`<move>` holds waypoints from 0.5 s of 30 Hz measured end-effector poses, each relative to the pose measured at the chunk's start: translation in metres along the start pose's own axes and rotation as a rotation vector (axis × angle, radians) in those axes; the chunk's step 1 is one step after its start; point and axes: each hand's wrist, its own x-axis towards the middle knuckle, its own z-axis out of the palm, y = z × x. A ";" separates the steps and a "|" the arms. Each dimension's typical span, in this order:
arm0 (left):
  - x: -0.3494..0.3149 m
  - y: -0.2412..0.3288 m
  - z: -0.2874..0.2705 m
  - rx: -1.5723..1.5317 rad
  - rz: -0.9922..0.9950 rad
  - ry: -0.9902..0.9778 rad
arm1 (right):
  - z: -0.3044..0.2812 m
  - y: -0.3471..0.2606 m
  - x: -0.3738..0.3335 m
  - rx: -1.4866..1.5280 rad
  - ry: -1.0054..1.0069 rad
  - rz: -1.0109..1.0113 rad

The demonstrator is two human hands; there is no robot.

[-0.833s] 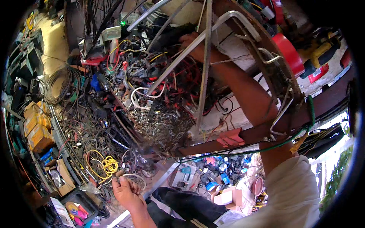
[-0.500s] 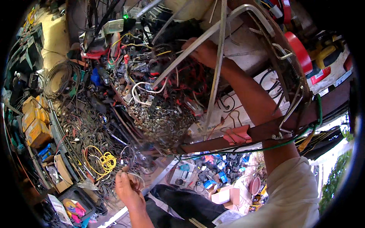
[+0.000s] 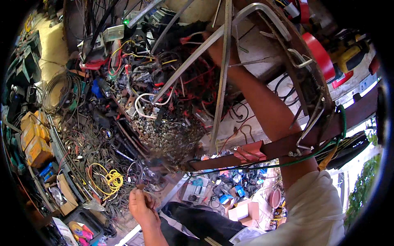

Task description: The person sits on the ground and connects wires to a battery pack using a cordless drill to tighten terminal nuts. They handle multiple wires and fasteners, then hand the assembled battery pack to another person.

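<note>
My left hand [image 3: 141,208] is low in the view, beside the heap of dark cables, its fingers closed in a pinch. A small brownish piece shows at the fingertips, too small to name. My right arm stretches far forward past the rusty rail [image 3: 279,151]. At its end my right hand [image 3: 219,46] is partly covered by a bent metal bar [image 3: 193,59], and its fingers are mostly hidden. Beside them lie red wires [image 3: 192,39] at the back of a pile of loose parts [image 3: 164,137].
Yellow cable [image 3: 111,180] lies coiled on the left heap, near orange-yellow boxes [image 3: 37,149] and a black tray [image 3: 92,221]. Metal rods cross in front of my right arm. A red roll [image 3: 318,56] hangs at right. An open cardboard box [image 3: 244,213] stands below.
The view has shifted slightly, so most things sit further left. My right hand has moved farther forward among the wires. The left hand stays pinched, near the same place.
</note>
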 end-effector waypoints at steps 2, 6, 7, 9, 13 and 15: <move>0.001 -0.014 0.012 -0.015 -0.062 -0.093 | -0.046 0.066 0.003 -0.202 0.120 -0.078; -0.001 -0.008 0.020 -0.057 -0.009 -0.081 | -0.077 0.023 0.000 -0.369 0.358 -0.224; 0.001 -0.001 0.017 -0.040 0.047 -0.051 | -0.060 0.008 -0.004 -0.273 0.270 -0.173; 0.003 -0.008 0.028 -0.068 0.003 -0.116 | -0.108 -0.036 -0.013 -0.140 -0.088 -0.017; 0.012 0.020 0.024 -0.057 0.107 -0.180 | -0.078 -0.079 -0.072 1.474 -0.511 1.031; 0.013 0.025 0.043 -0.012 0.136 -0.173 | -0.088 -0.112 -0.095 1.485 -0.482 1.087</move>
